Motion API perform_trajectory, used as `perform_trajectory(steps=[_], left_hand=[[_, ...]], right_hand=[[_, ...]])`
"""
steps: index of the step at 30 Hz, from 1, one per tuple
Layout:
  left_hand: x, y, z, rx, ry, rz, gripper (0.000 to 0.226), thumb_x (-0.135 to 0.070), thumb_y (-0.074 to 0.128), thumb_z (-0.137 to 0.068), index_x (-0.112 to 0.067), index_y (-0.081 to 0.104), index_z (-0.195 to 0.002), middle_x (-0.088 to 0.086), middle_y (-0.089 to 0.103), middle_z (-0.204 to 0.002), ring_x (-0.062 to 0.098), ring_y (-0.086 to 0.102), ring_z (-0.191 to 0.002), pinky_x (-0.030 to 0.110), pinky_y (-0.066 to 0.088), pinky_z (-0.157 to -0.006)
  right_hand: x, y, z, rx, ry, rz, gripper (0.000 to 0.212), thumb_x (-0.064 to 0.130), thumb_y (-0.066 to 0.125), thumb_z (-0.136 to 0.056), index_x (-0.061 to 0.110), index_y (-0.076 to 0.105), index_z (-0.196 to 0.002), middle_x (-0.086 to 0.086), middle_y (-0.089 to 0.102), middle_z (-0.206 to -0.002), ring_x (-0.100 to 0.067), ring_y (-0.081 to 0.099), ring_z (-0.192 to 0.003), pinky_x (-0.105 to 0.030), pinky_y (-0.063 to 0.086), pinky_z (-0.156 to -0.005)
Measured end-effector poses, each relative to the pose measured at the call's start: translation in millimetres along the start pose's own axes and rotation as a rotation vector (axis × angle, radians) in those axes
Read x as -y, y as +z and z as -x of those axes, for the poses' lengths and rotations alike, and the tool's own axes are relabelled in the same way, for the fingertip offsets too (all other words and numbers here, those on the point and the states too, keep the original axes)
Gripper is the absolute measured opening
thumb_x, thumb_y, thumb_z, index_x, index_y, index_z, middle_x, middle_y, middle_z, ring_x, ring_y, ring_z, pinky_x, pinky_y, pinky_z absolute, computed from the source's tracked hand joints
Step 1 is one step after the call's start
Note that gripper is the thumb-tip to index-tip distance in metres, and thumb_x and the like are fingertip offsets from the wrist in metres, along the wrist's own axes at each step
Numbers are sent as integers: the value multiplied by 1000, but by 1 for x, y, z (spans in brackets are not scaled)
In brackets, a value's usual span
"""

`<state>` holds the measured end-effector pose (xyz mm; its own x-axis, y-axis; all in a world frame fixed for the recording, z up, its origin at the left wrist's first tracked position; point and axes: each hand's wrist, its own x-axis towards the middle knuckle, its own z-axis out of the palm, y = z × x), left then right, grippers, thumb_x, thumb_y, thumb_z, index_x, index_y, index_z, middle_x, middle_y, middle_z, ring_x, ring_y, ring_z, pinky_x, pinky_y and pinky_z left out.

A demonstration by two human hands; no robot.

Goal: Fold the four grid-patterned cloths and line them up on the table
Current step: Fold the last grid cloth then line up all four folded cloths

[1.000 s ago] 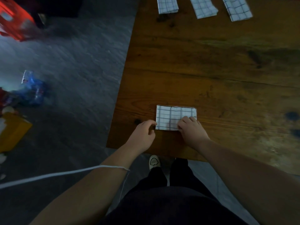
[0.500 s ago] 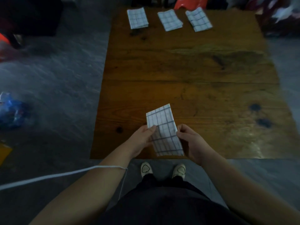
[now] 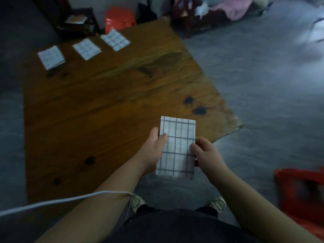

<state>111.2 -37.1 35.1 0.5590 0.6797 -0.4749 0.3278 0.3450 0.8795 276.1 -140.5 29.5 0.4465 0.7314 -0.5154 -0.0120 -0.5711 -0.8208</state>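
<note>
Held cloth: the fourth grid-patterned cloth point(image 3: 177, 146) is folded into a narrow rectangle and lifted off the bench point(image 3: 105, 102). It hangs over the near right corner, with its long side running near to far.
Why held so: probably to keep the folds stacked and the edges square while it is carried. A grip on both long edges stops the layers from sliding apart.
Left hand: the left hand point(image 3: 154, 151) grips the cloth's left edge, thumb on top and fingers hidden under the cloth.
Right hand: the right hand point(image 3: 206, 155) pinches the right edge lower down, thumb on the top face and fingers curled beneath.
Cloth to hands: the cloth lies between the two hands. Its far end reaches past the fingertips and its near end hangs below the palms, over the floor.
Finished row: the left cloth point(image 3: 51, 57), middle cloth point(image 3: 87, 49) and right cloth point(image 3: 115, 40) lie folded in a line along the far left of the bench, apart from one another and well away from the held cloth.
Likely place: bare wood shows to the right of the right cloth, so that looks like the fourth spot.
Around: a red stool point(image 3: 120, 18) stands beyond the far edge, a red crate point(image 3: 301, 190) sits on the floor at the near right, and a white cord point(image 3: 61, 201) crosses the left forearm.
</note>
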Motion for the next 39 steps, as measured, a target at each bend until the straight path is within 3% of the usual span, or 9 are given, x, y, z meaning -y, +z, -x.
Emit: perform_trajectory(steps=[2, 5, 8, 11, 17, 25, 29, 34, 39], left_hand=[[-15, 56, -17, 51, 17, -63, 22, -37, 46, -106, -30, 48, -127, -2, 66, -118, 15, 66, -108, 41, 57, -87], [-34, 148, -46, 97, 28, -95, 19, -26, 55, -103, -37, 53, -119, -7, 68, -115, 10, 69, -101, 34, 59, -80], [-48, 246, -77, 134, 51, -107, 22, -18, 60, -100, -33, 57, -116, -2, 71, -115, 13, 71, -102, 42, 61, -86], [-70, 339, -100, 184, 56, -88, 23, -12, 58, -101, -28, 56, -118, 2, 72, -114, 15, 72, -99, 38, 62, -83], [-118, 467, -152, 277, 99, -128, 24, -9, 59, -100, -28, 54, -113, 5, 73, -111, 12, 73, -94, 28, 61, -75], [-162, 539, -261, 349, 44, -109, 30, -1, 56, -99, -12, 51, -127, 11, 73, -111, 16, 74, -91, 27, 59, -66], [-189, 564, -347, 345, 68, -65, 30, 2, 55, -99, -13, 52, -125, 11, 75, -107, 18, 75, -90, 28, 60, -66], [-250, 576, -470, 331, 90, -47, 27, -1, 55, -100, -15, 53, -123, 6, 75, -104, 17, 74, -91, 30, 61, -72], [-323, 541, -561, 239, 102, 27, 28, -2, 55, -101, -14, 53, -127, 9, 75, -109, 21, 74, -95, 35, 62, -76]], right_hand=[[-16, -55, -1, -70, -11, -50, 14, 25, 54, -100, 27, 68, -101, -1, 74, -99, -27, 71, -93, -58, 59, -81], [-44, -147, -5, -166, -45, -92, 15, 24, 55, -99, 28, 70, -98, 2, 75, -97, -20, 71, -93, -56, 58, -85], [-70, -244, -11, -239, -79, -130, 15, 20, 56, -100, 24, 70, -101, 1, 75, -97, -17, 72, -91, -46, 60, -83], [-89, -330, -10, -323, -70, -184, 15, 16, 55, -101, 23, 68, -102, 2, 76, -97, -16, 72, -91, -36, 59, -77], [-100, -457, -22, -439, -27, -241, 10, 14, 57, -101, 18, 66, -103, -4, 74, -99, -20, 72, -90, -45, 61, -76], [-85, -555, -110, -489, -12, -308, 11, 14, 57, -100, 16, 66, -106, -3, 74, -101, -19, 71, -94, -36, 58, -78], [-60, -603, -188, -531, -8, -255, 10, 17, 58, -100, 16, 66, -106, -2, 74, -100, -14, 71, -91, -34, 59, -80], [3, -654, -302, -480, 26, -214, 12, 18, 59, -100, 18, 64, -110, -1, 73, -105, -16, 71, -97, -39, 59, -85], [93, -674, -410, -380, -23, -121, 16, 14, 61, -97, 18, 65, -111, 3, 74, -106, -8, 70, -95, -25, 55, -79]])
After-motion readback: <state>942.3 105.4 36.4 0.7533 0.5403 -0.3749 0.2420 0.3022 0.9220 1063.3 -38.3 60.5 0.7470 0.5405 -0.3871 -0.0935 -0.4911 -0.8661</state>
